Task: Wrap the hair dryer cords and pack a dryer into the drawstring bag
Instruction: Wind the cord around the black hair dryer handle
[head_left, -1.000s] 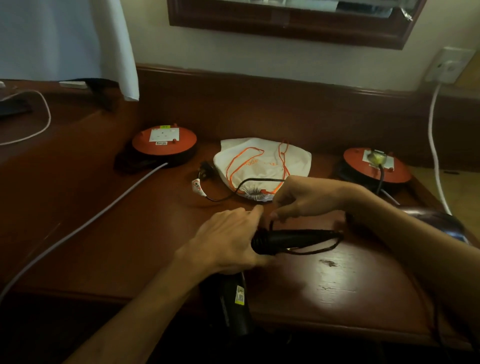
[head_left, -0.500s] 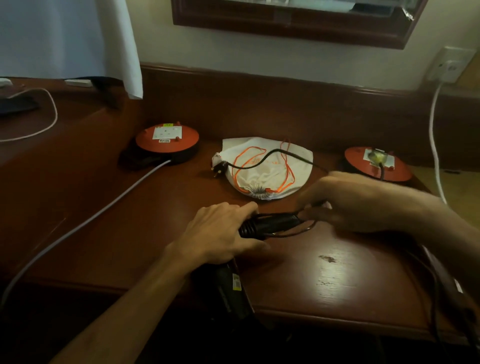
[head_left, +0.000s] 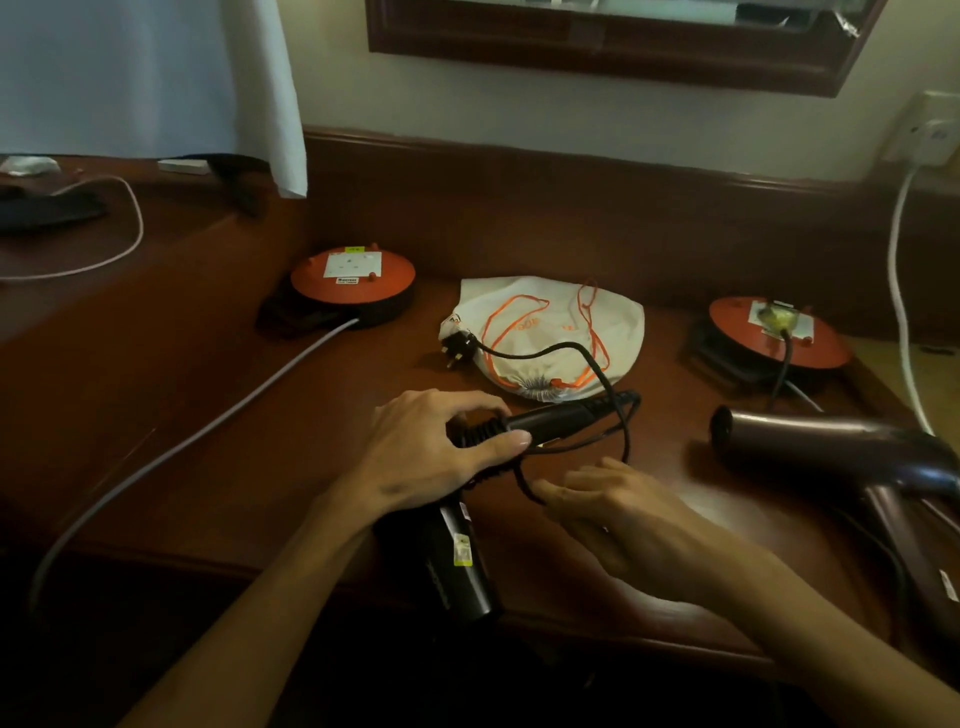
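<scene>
Desk (head_left: 260, 467) bears two dryers; left hand (head_left: 426, 457) grips one (head_left: 519, 431), right hand (head_left: 618, 514) pinches cord (head_left: 524, 483).

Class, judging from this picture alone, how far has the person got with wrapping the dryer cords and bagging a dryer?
Done: nothing finished. In hand: the left hand grips the black hair dryer at its handle, and the right hand pinches a loop of its black cord, whose plug lies loose by the white drawstring bag. Left: finishing this wrap, the dark maroon hair dryer at right, and packing the flat bag.
</scene>
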